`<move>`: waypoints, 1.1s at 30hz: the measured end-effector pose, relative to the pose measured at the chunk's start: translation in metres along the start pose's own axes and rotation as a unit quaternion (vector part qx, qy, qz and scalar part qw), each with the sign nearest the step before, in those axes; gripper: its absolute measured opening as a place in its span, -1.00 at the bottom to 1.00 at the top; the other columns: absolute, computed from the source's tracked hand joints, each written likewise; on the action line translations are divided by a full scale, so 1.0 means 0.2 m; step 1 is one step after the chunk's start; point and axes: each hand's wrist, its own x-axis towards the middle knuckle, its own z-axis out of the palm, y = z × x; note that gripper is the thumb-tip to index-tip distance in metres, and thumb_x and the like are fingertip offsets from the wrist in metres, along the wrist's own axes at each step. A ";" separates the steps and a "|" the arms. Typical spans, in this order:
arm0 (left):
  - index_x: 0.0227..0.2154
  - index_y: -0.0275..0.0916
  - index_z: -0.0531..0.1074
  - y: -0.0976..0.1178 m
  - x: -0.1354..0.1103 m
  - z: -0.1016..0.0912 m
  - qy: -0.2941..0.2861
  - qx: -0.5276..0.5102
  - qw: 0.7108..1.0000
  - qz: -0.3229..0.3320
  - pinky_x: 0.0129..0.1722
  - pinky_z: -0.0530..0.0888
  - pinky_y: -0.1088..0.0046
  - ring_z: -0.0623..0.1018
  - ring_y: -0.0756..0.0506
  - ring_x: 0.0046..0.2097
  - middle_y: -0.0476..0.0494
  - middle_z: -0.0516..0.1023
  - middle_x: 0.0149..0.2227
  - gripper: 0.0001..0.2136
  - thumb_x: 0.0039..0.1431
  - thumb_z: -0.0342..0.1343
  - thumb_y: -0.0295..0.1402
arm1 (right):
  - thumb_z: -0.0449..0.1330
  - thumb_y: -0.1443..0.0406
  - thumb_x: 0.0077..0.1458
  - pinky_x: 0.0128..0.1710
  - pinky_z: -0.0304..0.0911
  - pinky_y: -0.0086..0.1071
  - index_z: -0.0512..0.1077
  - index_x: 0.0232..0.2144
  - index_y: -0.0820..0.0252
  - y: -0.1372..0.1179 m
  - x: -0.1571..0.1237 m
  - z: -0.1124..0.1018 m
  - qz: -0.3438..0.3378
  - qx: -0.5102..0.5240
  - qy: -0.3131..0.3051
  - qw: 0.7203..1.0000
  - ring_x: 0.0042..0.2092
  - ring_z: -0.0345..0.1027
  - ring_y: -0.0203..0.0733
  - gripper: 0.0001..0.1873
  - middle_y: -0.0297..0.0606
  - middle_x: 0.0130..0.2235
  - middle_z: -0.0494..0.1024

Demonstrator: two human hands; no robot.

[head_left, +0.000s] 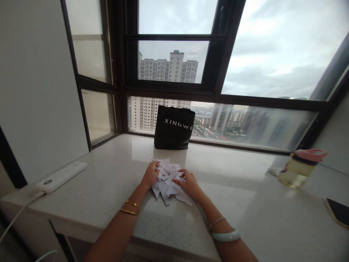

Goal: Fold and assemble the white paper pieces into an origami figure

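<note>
A loose heap of torn white paper scraps [167, 179] lies on the pale speckled countertop [120, 178]. At the heap's left side, my left hand [151, 174] touches the scraps with its fingers curved and apart. My right hand [189, 182] rests against the right side, fingers spread over the paper. Neither hand appears to grip a piece. Just behind the heap stands a black bag [174, 129] with white lettering, upright near the window; its inside is hidden.
On the left lies a white power strip [62, 177] with a cable running off the counter edge. A yellowish bottle with a pink lid [300, 169] stands at the right, and a dark phone [338, 212] lies near the right edge. Dark-framed windows [174, 89] close off the back.
</note>
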 end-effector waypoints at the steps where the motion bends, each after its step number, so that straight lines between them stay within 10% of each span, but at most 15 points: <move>1: -0.11 -0.25 0.28 0.00 0.00 0.00 0.003 -0.006 1.000 0.001 -0.27 0.43 0.45 0.45 0.02 -0.31 -0.13 0.37 -0.19 -0.63 -0.03 -0.06 -0.58 | 0.17 -0.01 -0.19 -0.10 0.05 -0.22 0.23 -0.04 0.12 -0.01 -0.01 0.00 0.011 -0.018 -0.014 1.000 -0.09 0.21 -0.01 -0.35 -0.19 -0.18 0.42; 5: -0.13 -0.23 0.30 0.02 0.00 -0.01 0.016 -0.027 0.999 0.008 -0.31 0.44 0.47 0.45 0.03 -0.34 -0.11 0.36 -0.22 -0.66 -0.03 -0.03 -0.56 | 0.28 0.05 -0.31 -0.02 -0.07 -0.17 0.08 0.08 0.08 -0.04 -0.02 0.02 0.015 -0.015 -0.054 0.998 0.05 0.07 0.05 -0.13 -0.16 -0.03 0.34; 9: -0.17 -0.23 0.33 0.03 0.00 -0.02 0.034 -0.035 0.999 0.015 -0.28 0.44 0.44 0.44 -0.01 -0.27 -0.12 0.35 -0.21 -0.70 -0.01 -0.04 -0.56 | 0.27 0.24 -0.29 -0.19 0.10 -0.29 0.09 0.05 0.14 -0.01 0.01 0.02 0.014 0.116 -0.022 0.993 -0.22 0.26 -0.16 -0.20 -0.34 -0.34 0.40; 15: -0.23 -0.28 0.34 0.02 0.01 -0.03 0.060 -0.020 0.998 0.012 -0.26 0.42 0.43 0.42 -0.04 -0.21 -0.16 0.36 -0.22 -0.78 0.08 -0.12 -0.49 | 0.17 0.12 -0.20 -0.64 -0.06 -0.49 0.23 -0.08 0.25 0.03 0.04 -0.05 0.013 0.378 0.061 0.923 -0.65 -0.01 -0.41 -0.40 -0.61 -0.69 0.10; 25: -0.31 -0.26 0.38 0.03 0.00 -0.03 0.062 0.029 0.998 0.011 -0.28 0.36 0.44 0.41 -0.03 -0.31 -0.09 0.40 -0.35 -0.80 0.11 -0.11 -0.35 | 0.28 0.11 -0.33 -0.74 -0.09 -0.53 0.34 -0.21 0.23 0.06 0.04 -0.07 0.117 0.560 0.140 0.808 -0.73 -0.01 -0.47 -0.43 -0.61 -0.74 0.17; 33: -0.45 -0.20 0.44 0.08 -0.02 -0.03 -0.018 0.087 0.995 0.047 -0.22 0.27 0.35 0.40 -0.08 -0.30 -0.05 0.46 -0.42 -0.77 0.04 -0.02 -0.17 | 0.33 0.14 -0.42 -0.75 -0.09 -0.54 0.30 -0.47 0.22 0.10 0.05 -0.05 0.153 0.555 0.198 0.794 -0.73 0.07 -0.45 -0.58 -0.49 -0.77 0.31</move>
